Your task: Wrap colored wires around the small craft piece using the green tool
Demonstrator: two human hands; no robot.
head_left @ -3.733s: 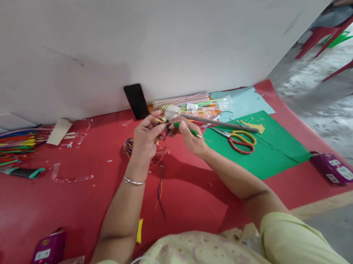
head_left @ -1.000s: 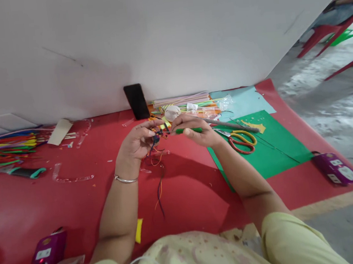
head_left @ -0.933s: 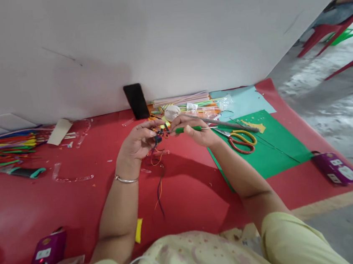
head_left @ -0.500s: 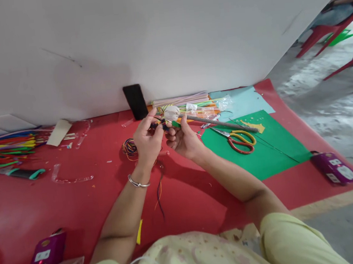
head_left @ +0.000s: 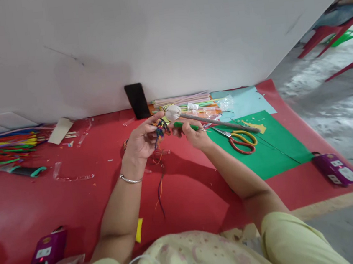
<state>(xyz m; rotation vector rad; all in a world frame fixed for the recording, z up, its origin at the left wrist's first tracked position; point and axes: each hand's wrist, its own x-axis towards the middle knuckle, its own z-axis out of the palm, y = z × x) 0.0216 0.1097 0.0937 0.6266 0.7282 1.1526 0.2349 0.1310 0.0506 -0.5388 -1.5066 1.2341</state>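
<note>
One half-closed left hand pinching knotted threads, right hand curled round green-handled tool, black phone at back edge of worktop

A black phone is leaning against the far pale wall; scissors are lying on a green sheet at right, and a purple box is sitting at near left.
</note>
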